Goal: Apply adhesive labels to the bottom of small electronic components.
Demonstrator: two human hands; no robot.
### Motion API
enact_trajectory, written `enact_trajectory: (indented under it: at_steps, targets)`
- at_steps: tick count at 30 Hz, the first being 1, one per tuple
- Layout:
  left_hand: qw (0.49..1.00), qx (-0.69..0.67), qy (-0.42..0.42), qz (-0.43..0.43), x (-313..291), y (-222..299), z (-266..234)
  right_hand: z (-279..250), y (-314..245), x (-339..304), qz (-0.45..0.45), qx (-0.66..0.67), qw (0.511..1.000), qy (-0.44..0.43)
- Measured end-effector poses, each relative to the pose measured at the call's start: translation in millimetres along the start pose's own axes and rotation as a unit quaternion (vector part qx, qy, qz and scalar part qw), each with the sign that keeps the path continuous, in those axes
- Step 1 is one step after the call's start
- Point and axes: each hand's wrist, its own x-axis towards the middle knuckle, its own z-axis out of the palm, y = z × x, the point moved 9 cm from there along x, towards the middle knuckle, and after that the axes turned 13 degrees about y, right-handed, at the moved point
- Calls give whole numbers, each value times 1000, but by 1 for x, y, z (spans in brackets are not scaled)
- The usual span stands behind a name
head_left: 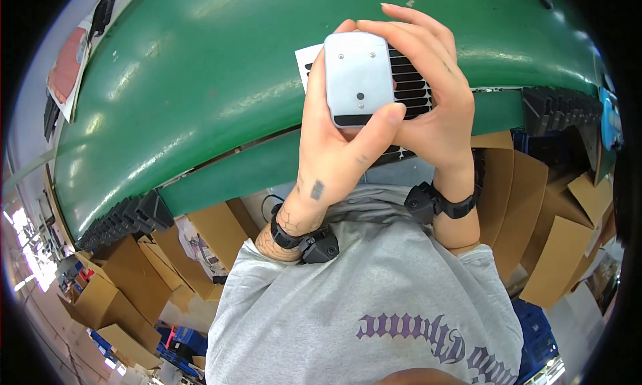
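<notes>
Far left: red-and-white printed sheet (69,67) at the edge of the green table (200,64). Below it, row of black angled pieces (137,211) on the near edge, open cardboard boxes (124,285) under that.

Centre: left hand (324,148) grasps the pale casing (359,74), fingers along its left side, thumb over the lower right corner. Casing is held up over the table's near part, face toward the camera. Three small screws sit in that face, plus a dark round hole; black strip (351,120) runs across the near end. This side looks assembled, my judgement; underside hidden, can't tell if finished.

Just right: sheet of black strips (411,84) behind the casing, pale edge also peeking out on its left, probably one sheet. Many strips remain on it; can't tell whether the casing's strip is from there. Right hand (449,111) curves around the sheet, fingertips at the casing's top edge, thumb hidden; can't tell which it pinches. Casing isn't set down yet, so this unit seems mid-handling.

Far right: more black pieces (558,111), more boxes.
</notes>
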Motion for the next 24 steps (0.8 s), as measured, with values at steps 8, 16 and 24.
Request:
enact_trajectory:
  at_steps: [8, 16, 24]
  targets:
    - [997, 25, 57, 50, -4, 17, 18, -16, -8, 6, -93, 217, 971, 23]
    - [995, -93, 44, 17, 13, 10, 7, -19, 6, 21, 38, 105, 980, -163]
    - [988, -138, 58, 46, 11, 10, -7, -32, 25, -9, 159, 184, 970, 16]
